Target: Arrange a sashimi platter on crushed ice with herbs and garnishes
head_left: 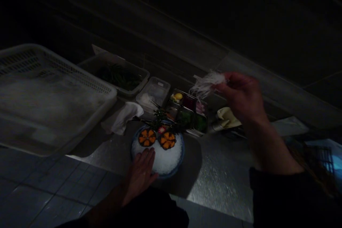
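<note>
My right hand (242,92) is raised above the counter, its fingers pinching a bunch of thin white shreds (208,83) that look like shredded radish. My left hand (143,169) lies with fingers stretched out on the crushed ice (167,160) at the near left of a blue-rimmed bowl (184,151). On the ice at the back of that bowl sit two dark round shells filled with orange segments, a left sea urchin (146,137) and a right sea urchin (167,140). Between them is a small red-and-white garnish (161,129), with dark green sprigs behind.
A metal tray of garnishes (196,131) in compartments stands behind the bowl. To the left are a clear tub (160,89) with white shreds, a tub of green leaves (133,91), a white cloth (125,117) and a large white basket (107,103). The steel counter (221,181) ends at the front.
</note>
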A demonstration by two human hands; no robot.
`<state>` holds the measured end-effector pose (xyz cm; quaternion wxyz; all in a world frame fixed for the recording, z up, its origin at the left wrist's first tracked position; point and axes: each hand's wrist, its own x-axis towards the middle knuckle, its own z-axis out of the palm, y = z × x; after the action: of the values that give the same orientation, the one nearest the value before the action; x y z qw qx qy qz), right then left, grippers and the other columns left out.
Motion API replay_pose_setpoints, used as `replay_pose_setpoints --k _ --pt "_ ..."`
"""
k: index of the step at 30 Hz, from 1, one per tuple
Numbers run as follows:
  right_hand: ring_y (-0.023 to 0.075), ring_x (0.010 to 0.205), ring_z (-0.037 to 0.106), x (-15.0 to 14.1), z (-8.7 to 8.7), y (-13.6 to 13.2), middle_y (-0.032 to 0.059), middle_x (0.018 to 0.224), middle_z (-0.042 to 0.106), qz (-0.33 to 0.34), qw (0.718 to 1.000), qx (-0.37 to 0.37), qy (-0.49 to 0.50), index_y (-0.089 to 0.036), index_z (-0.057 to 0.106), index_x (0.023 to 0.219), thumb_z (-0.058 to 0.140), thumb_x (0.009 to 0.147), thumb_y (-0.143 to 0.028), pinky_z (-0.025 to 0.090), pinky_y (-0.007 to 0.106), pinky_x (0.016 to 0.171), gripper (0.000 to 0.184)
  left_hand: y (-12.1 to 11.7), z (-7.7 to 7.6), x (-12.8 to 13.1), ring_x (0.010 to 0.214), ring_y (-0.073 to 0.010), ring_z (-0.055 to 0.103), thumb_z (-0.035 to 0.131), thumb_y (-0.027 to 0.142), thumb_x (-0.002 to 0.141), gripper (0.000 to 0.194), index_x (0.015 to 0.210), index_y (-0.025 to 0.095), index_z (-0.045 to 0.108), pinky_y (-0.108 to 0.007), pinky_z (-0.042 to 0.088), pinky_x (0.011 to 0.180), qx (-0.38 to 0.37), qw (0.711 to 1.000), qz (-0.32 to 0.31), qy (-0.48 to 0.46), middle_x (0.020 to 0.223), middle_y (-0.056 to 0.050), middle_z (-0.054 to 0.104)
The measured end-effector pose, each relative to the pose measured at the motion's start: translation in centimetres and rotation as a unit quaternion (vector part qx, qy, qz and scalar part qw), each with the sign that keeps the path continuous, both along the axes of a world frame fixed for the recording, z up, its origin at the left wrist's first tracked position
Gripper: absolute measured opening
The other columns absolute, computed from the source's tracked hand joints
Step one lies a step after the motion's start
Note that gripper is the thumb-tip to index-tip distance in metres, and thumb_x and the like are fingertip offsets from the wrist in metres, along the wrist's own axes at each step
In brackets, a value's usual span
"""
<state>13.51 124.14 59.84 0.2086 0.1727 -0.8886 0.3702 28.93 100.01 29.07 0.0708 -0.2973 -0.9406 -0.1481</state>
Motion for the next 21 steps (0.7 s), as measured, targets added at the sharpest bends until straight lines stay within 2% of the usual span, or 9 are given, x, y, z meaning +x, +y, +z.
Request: replay_pose_setpoints --k 3,6,8,10,12,13,16,19,21 --pt "0.0141 0.074 0.066 6.2 -3.3 -1.5 0.0016 0.083 0.07 -0.005 0.994 -0.072 -0.078 -0.016 0.068 0.091 0.064 0.088 -0.034 0.053 0.031 0.07 0.018 -1.0 0.5 0.2 0.126 -0.0362 0.046 0.059 0.04 0.086 0.061 0.135 0.005 0.05 -0.047 0.036 0.101 0.018 1.0 -0.018 0.006 0.142 -0.017 0.051" --pt "0.016 0.077 0.064 11.4 -9.5 -4.1 0.0019 0.084 0.07 -0.037 0.989 -0.08 -0.12 -0.019 0.068 0.095 0.062 0.09 -0.03 0.051 0.029 0.073 0.014 -2.5 0.4 1.1 0.125 -0.0333 0.047 0.056 0.039 0.089 0.054 0.134 0.009 0.052 -0.045 0.039 0.1 0.059 0.998 -0.004 0.001 0.139 -0.015 0.054" --pt "0.018 0.084 0.062 14.0 -14.6 -6.1 0.0035 0.088 0.07 -0.062 0.99 -0.033 -0.123 -0.02 0.068 0.096 0.058 0.091 -0.026 0.05 0.03 0.076 0.013 -3.6 0.3 1.8 0.124 -0.0317 0.048 0.052 0.037 0.091 0.049 0.132 0.011 0.052 -0.044 0.041 0.099 0.083 0.996 0.015 -0.012 0.137 -0.015 0.055" --pt "0.0216 0.093 0.058 15.6 -19.5 -8.2 0.007 0.093 0.069 -0.079 0.989 0.048 -0.118 -0.017 0.068 0.098 0.052 0.091 -0.018 0.047 0.034 0.084 0.017 -4.3 0.4 2.5 0.123 -0.0309 0.048 0.051 0.033 0.091 0.045 0.13 0.011 0.052 -0.044 0.041 0.099 0.099 0.995 0.022 -0.021 0.134 -0.015 0.056" --pt "0.0243 0.098 0.056 16.1 -23.4 -9.9 0.0094 0.098 0.069 -0.085 0.976 0.136 -0.149 -0.016 0.068 0.1 0.049 0.089 -0.012 0.045 0.036 0.091 0.023 -4.6 0.6 3.0 0.122 -0.0303 0.048 0.051 0.03 0.091 0.043 0.129 0.011 0.053 -0.044 0.041 0.1 0.103 0.994 0.012 -0.022 0.133 -0.014 0.056" --pt "0.0251 0.098 0.055 16.1 -24.8 -10.6 0.01 0.098 0.068 -0.091 0.965 0.171 -0.174 -0.016 0.069 0.1 0.048 0.088 -0.011 0.044 0.037 0.093 0.025 -4.6 0.7 3.2 0.122 -0.0299 0.048 0.051 0.028 0.091 0.041 0.128 0.011 0.053 -0.044 0.041 0.1 0.099 0.995 0.0 -0.023 0.132 -0.014 0.057" --pt "0.026 0.102 0.054 15.9 -26.7 -11.6 0.0106 0.102 0.068 -0.122 0.944 0.206 -0.226 -0.015 0.068 0.108 0.047 0.088 -0.011 0.042 0.037 0.097 0.03 -4.0 0.9 3.8 0.123 -0.0298 0.048 0.052 0.025 0.089 0.042 0.129 0.013 0.054 -0.044 0.04 0.101 0.07 0.996 -0.043 -0.029 0.133 -0.011 0.057" --pt "0.0281 0.112 0.051 16.5 -26.6 -11.4 0.0139 0.117 0.064 -0.178 0.942 0.167 -0.23 -0.01 0.059 0.127 0.054 0.087 -0.021 0.04 0.038 0.102 0.042 -3.2 0.7 4.1 0.127 -0.0309 0.046 0.056 0.022 0.085 0.049 0.133 0.013 0.052 -0.045 0.039 0.103 0.043 0.996 -0.071 -0.041 0.137 -0.011 0.055" --pt "0.0304 0.115 0.051 17.1 -26.4 -11.1 0.0165 0.119 0.062 -0.219 0.93 0.156 -0.251 -0.007 0.057 0.13 0.059 0.086 -0.027 0.04 0.04 0.103 0.048 -2.7 0.4 4.1 0.129 -0.0317 0.045 0.057 0.022 0.083 0.052 0.134 0.013 0.052 -0.046 0.038 0.104 0.033 0.996 -0.072 -0.04 0.139 -0.011 0.054"
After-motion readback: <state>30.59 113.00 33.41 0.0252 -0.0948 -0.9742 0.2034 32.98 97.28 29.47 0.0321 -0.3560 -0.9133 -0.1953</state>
